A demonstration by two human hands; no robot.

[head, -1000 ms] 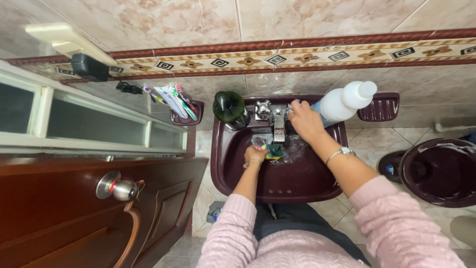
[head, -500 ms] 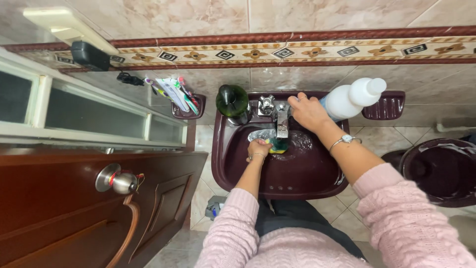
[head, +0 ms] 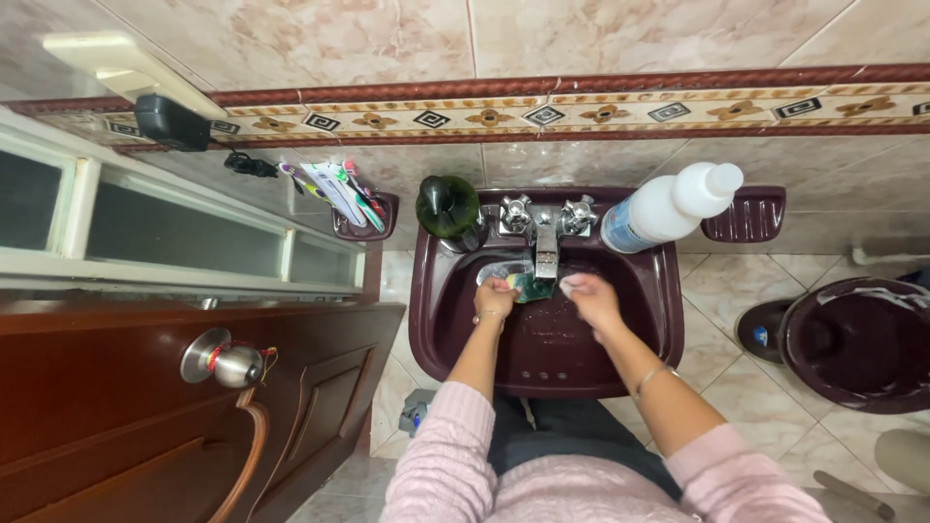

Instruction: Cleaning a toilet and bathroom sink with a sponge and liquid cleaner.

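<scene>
The green-and-yellow sponge point(head: 531, 286) is sitting in the back half of the dark maroon basin point(head: 436, 320), directly under the chrome spout point(head: 546, 254), which is presumably why it is being held there: anything running from the spout would land on it, though whether water is running cannot be told at this size. The left hand point(head: 496, 298) is closing its fingers around the sponge's left end, pinching it against the basin floor. The right hand point(head: 591, 295) is hovering just beside the sponge on its right, fingers loosely curled, holding nothing that shows; contact with the sponge cannot be told. Both forearms are coming in over the front rim in pink knitted sleeves point(head: 746, 475). On the back rim, a dark green soap dispenser point(head: 448, 208) is standing at the left corner and a white bottle point(head: 668, 205) at the right corner, tilted in this view; both are within arm's reach yet clear of the bowl. A wall holder with toothbrushes point(head: 339, 194) is hanging left of the basin, a soap dish point(head: 746, 215) right of it.
</scene>
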